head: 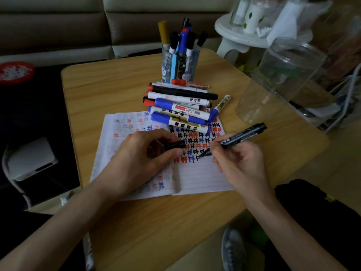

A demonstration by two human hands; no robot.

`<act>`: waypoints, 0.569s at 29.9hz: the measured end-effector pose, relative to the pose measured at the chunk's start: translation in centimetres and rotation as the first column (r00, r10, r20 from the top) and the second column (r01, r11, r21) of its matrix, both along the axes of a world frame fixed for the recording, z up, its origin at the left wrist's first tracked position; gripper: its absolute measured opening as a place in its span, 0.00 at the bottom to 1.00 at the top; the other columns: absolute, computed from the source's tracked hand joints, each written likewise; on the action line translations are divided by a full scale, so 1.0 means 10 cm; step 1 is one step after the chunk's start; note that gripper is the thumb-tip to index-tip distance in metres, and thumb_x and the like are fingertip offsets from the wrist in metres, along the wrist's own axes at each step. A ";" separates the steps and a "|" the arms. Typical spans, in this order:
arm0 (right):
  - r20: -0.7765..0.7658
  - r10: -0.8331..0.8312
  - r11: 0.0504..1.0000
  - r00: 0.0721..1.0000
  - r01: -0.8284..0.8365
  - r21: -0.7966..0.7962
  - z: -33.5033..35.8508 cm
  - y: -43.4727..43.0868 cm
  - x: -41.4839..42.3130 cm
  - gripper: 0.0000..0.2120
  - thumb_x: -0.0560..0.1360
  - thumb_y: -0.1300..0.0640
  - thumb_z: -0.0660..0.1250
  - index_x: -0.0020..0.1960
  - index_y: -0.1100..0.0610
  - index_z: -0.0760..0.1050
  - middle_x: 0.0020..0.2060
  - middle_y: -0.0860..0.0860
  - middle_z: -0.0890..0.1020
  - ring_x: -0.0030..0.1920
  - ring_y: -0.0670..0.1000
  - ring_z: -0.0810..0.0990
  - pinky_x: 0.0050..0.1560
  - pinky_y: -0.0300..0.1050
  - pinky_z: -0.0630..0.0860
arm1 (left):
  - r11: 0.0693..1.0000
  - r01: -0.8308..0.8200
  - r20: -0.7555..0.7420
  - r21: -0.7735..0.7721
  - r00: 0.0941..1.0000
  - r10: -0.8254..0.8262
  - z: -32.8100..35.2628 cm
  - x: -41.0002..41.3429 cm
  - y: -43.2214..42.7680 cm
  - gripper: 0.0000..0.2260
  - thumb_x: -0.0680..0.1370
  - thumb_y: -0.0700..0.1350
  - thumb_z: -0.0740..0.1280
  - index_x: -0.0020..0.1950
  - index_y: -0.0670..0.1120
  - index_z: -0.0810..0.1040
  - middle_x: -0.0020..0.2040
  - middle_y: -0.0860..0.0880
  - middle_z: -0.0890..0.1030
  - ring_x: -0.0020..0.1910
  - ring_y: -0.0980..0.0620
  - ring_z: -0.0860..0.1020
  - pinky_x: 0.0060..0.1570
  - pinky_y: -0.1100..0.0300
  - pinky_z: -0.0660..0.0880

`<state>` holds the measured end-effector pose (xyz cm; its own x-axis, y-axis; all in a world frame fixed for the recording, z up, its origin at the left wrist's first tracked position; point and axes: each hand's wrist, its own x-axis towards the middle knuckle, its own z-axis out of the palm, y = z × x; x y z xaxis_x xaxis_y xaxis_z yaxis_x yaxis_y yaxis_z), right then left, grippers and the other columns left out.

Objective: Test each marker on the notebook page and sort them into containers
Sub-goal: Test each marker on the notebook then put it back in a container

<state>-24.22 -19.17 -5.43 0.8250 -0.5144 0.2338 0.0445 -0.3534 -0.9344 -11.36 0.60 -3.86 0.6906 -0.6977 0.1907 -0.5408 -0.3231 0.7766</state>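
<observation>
An open lined notebook [197,177] lies on the wooden table, its page covered with red, blue and black test marks. My right hand [241,163] grips an uncapped black marker [242,136], its tip touching the page beside the marks. My left hand [140,159] rests on the notebook and pinches the marker's black cap [175,144]. A pile of several blue, red, black and white markers [179,106] lies at the notebook's far edge. Behind it stands a pen cup [178,69] holding several markers. A clear plastic jar [281,83] stands at the right.
The table [117,90] ends close on the left and right. A white stand [240,36] with glassware rises at the back right. A white device [31,159] sits on the floor to the left, a red dish [15,72] beyond it. A shoe [233,249] shows below.
</observation>
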 end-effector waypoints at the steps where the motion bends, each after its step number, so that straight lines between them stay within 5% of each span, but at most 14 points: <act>1: 0.003 -0.007 1.000 1.000 0.007 0.016 0.00 -0.01 0.00 0.02 0.78 0.61 0.72 0.47 0.55 0.82 0.33 0.51 0.82 0.34 0.51 0.80 0.36 0.46 0.77 | 1.000 -0.001 0.001 0.001 1.000 0.001 0.00 0.00 0.00 0.16 0.73 0.61 0.69 0.57 0.57 0.83 0.48 0.63 0.84 0.48 0.64 0.81 0.47 0.66 0.77; 7: -0.070 -0.027 1.000 0.997 0.027 -0.012 -0.01 0.01 0.02 0.01 0.77 0.57 0.72 0.47 0.54 0.82 0.35 0.53 0.83 0.36 0.55 0.81 0.36 0.44 0.78 | 1.000 0.003 0.002 0.009 1.000 -0.003 0.01 0.00 0.00 0.18 0.73 0.64 0.66 0.58 0.58 0.82 0.48 0.63 0.83 0.47 0.64 0.81 0.46 0.65 0.78; 11: -0.106 -0.021 1.000 0.994 0.020 -0.014 -0.01 0.02 0.02 0.04 0.77 0.59 0.73 0.44 0.59 0.81 0.32 0.52 0.81 0.32 0.47 0.78 0.32 0.36 0.73 | 1.000 0.008 0.028 0.012 1.000 -0.008 0.02 -0.03 0.00 0.19 0.73 0.64 0.65 0.59 0.59 0.82 0.48 0.64 0.82 0.47 0.64 0.81 0.45 0.67 0.78; 17: 0.032 0.026 0.975 0.999 -0.033 0.219 0.18 -0.01 0.00 0.03 0.79 0.65 0.70 0.51 0.62 0.81 0.33 0.56 0.81 0.34 0.48 0.78 0.34 0.36 0.74 | 0.999 0.040 0.092 -0.017 0.995 -0.038 0.07 -0.10 0.02 0.16 0.74 0.62 0.66 0.58 0.59 0.83 0.50 0.65 0.82 0.48 0.65 0.80 0.44 0.74 0.74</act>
